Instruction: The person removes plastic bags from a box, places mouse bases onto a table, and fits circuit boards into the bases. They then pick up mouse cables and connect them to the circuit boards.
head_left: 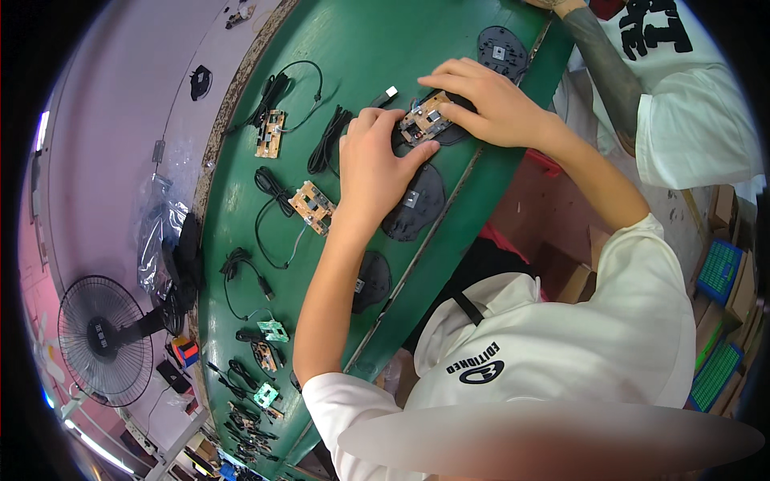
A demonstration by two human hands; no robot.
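My left hand (373,164) grips the near-left side of a tan circuit board (425,119), thumb and forefinger spread around it. From the right, my right hand (499,106) holds the same board, its thumb on the board's edge and its fingers reaching over the far side. Beneath the board is a black rounded plastic shell, mostly hidden. A black cable (327,143) lies coiled beside my left hand, and a white-tipped plug (390,93) rests just beyond it. Closest to my left thumb is another black shell (415,204), lying flat.
More shells (502,51) line the green bench (361,40) near its front edge. Tan boards (271,135) with coiled cables, green boards (265,394) and several cables lie along the left. A fan (104,341) stands beyond the bench. Another person's arm (605,80) is at the upper right.
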